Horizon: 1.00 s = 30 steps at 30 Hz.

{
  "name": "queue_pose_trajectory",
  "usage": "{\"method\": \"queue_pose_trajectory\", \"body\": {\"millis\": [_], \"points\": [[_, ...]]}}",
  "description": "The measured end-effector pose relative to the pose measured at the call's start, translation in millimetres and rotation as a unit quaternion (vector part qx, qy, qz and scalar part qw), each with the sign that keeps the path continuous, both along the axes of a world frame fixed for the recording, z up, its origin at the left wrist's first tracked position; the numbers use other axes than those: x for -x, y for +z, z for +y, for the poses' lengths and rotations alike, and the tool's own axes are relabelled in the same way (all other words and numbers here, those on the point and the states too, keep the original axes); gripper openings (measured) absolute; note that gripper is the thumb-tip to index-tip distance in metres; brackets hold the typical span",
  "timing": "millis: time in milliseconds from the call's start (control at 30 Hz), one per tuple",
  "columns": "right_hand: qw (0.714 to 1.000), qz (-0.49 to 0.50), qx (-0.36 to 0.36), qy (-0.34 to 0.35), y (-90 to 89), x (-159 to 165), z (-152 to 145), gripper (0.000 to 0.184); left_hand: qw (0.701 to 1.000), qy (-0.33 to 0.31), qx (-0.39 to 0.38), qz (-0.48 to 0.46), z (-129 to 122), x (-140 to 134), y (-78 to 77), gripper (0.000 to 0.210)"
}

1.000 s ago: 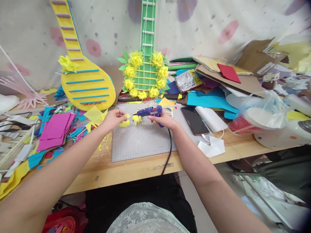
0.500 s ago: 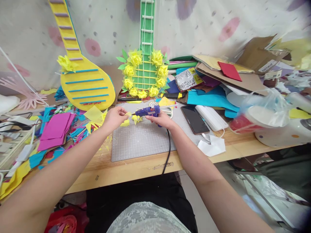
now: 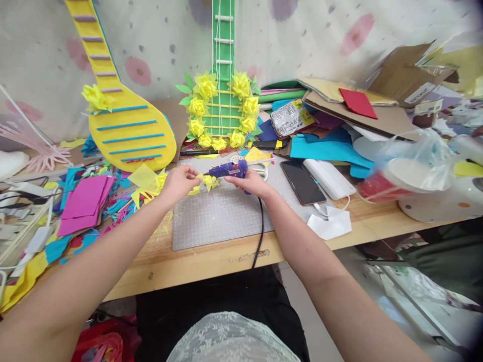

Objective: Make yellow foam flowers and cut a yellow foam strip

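My right hand (image 3: 253, 183) is wrapped round a purple hot glue gun (image 3: 231, 169), its nozzle pointing left and a glue stick poking out at the back. Close to the nozzle tip, my left hand (image 3: 180, 182) is pinched on a small yellow paper piece, mostly hidden by the fingers. Below the gun a yellow paper shape (image 3: 210, 183) lies on the grey cutting mat (image 3: 215, 216). Behind stands a green paper instrument (image 3: 222, 108) ringed with yellow paper flowers. A yellow lute-shaped one (image 3: 132, 130) leans at the left.
Purple-pink paper sheets (image 3: 86, 206) lie among scraps at the left. Scissors (image 3: 261, 172) are partly behind my right hand. A phone (image 3: 302, 182) and a white power bank (image 3: 329, 178) rest right of the mat. Farther right are a lidded cup (image 3: 403, 176) and stacked cardboard (image 3: 362, 115).
The yellow paper at my left fingertips shows less than before. The glue gun stays close to those fingers. The whole view has shifted slightly.
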State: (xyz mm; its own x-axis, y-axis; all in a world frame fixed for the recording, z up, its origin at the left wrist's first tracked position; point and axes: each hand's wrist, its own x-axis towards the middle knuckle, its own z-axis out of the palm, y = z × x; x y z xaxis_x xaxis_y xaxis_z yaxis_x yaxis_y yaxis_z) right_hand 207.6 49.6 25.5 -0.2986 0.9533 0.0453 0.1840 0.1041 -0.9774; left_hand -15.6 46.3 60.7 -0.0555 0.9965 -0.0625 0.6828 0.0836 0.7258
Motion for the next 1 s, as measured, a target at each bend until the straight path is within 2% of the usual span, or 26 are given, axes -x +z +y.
{"method": "queue_pose_trajectory", "body": {"millis": [400,567,800,900,1000], "points": [[0.999,-0.030,-0.009,0.016,2.5,-1.5,0.0,0.039,1.000,0.000,0.008,-0.002,-0.9,2.5,-1.0,0.024],[0.999,-0.038,-0.010,0.021,0.5,-2.2,0.6,0.040,0.999,0.009,0.017,-0.036,0.8,2.1,-1.2,0.022],[0.999,-0.036,-0.011,0.029,-0.5,-1.7,1.6,0.033,0.997,0.023,0.016,-0.074,-2.0,-2.2,4.6,0.021],[0.999,-0.024,-0.007,0.020,0.7,-2.5,1.2,0.032,0.995,0.029,0.012,-0.091,-1.9,-1.0,6.3,0.024],[0.999,-0.016,0.030,-0.010,3.9,-5.5,1.0,0.035,0.992,0.029,0.018,-0.119,-0.4,2.0,5.6,0.025]]}}
